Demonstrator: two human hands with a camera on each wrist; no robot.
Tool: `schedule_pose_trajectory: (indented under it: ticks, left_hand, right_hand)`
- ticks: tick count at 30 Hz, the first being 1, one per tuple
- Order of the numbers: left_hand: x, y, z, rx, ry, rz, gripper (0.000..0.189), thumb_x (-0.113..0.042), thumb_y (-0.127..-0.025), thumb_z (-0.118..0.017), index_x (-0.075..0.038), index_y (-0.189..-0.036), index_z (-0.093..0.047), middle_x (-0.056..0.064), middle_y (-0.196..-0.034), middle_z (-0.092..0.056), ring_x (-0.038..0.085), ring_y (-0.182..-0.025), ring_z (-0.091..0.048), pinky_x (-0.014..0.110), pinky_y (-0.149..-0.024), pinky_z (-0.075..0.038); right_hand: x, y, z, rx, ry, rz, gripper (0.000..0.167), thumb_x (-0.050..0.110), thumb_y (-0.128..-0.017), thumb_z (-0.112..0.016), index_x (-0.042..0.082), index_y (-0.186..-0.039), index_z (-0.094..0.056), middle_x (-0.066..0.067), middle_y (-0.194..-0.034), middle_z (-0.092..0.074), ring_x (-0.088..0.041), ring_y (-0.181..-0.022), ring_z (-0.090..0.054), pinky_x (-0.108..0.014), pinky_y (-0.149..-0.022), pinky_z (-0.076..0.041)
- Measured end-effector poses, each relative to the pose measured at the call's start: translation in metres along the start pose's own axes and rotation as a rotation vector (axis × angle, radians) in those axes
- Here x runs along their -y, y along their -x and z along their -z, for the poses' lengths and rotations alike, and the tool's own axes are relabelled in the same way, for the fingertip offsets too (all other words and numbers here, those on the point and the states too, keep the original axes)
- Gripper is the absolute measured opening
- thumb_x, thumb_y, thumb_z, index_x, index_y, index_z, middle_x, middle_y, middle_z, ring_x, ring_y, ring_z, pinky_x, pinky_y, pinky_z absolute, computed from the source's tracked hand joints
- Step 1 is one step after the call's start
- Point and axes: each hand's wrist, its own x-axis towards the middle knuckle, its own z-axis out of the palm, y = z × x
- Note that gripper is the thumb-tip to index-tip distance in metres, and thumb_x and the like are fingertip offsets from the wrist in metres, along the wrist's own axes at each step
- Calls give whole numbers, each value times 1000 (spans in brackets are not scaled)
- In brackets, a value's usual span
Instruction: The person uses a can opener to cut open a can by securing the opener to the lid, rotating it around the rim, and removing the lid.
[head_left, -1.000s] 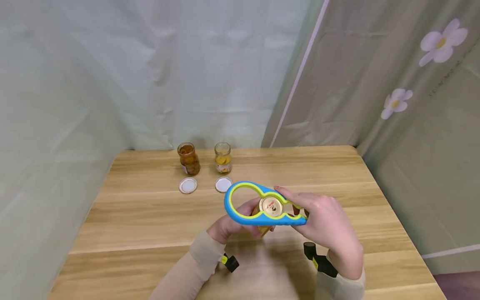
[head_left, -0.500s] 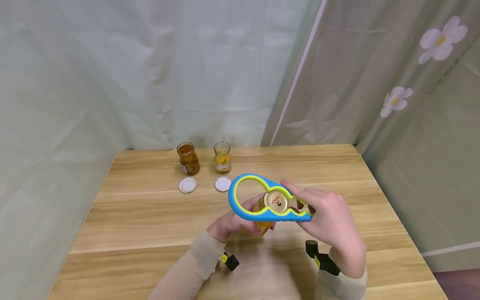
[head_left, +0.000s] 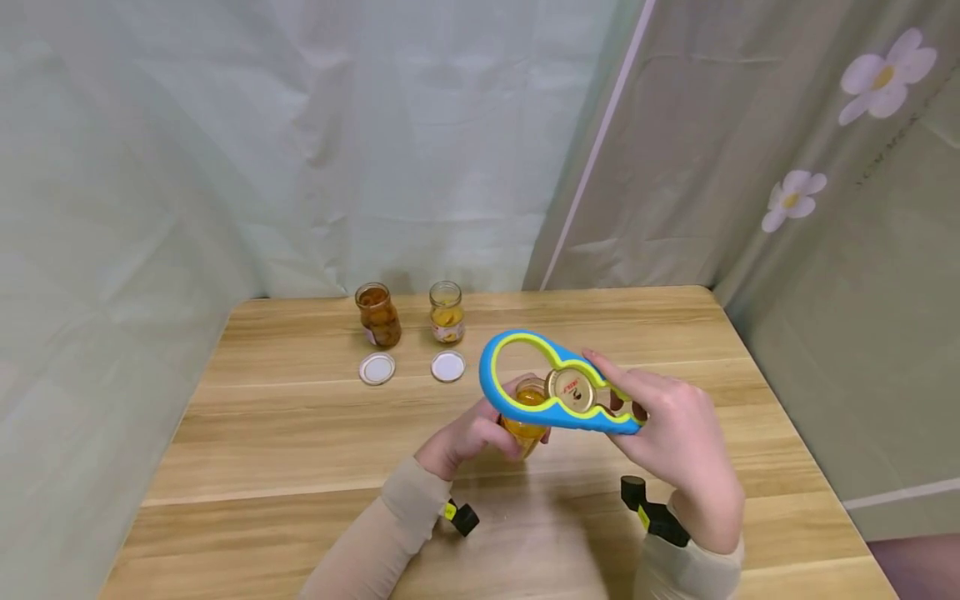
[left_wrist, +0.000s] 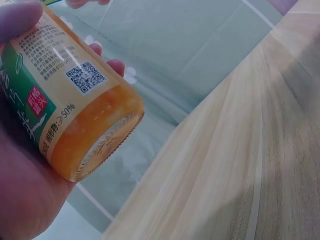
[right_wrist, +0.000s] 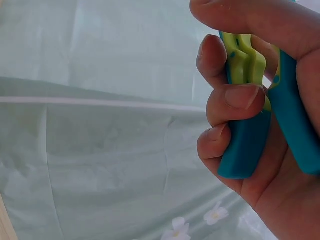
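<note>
My left hand grips a labelled glass jar of orange-coloured contents, tilted above the table; its mouth shows uncovered in the head view. My right hand holds a blue and lime-green jar opener, fingers wrapped round its two handles in the right wrist view. Between the opener's scalloped arms sits a gold lid with red print, just right of the jar's mouth. The opener's large loop passes over the jar and part of the left hand.
At the back of the wooden table stand two uncovered jars, one with brown contents and one with yellow pieces. A lid lies before each, a left lid and a right lid. Curtains surround the table.
The opener and right hand have moved right and slightly up, carrying the gold lid off the jar. The jar's open mouth now shows. The left hand still grips the jar.
</note>
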Motion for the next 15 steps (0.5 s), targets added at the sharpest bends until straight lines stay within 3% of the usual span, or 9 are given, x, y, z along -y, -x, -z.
schedule_pose_trajectory:
  ticks: [4,8,15]
  left_hand:
    - [0,-1,1,-52,-44,20,73,-8,-68,-68,-1,-137,-47,12,-109,-68,25,-103,-63,43,-100,-51]
    - [1,-3,1,-142,-103,37,73,-5,-76,-71,-4,-143,-44,11,-117,-67,25,-109,-62,41,-104,-50]
    - [9,-12,7,-311,-208,-18,78,1,-90,-74,-10,-156,-33,17,-129,-57,28,-111,-58,37,-101,-52]
  right_hand:
    - [-3,4,4,-13,31,-30,74,7,-73,-87,25,-143,-70,12,-75,-59,-4,-60,-43,-25,-50,-38]
    - [-5,5,7,-32,46,-48,73,7,-72,-87,24,-142,-71,13,-75,-58,-3,-60,-42,-25,-50,-37]
    - [-8,7,10,-43,45,-73,73,8,-74,-87,25,-143,-71,12,-76,-59,-3,-60,-42,-25,-49,-36]
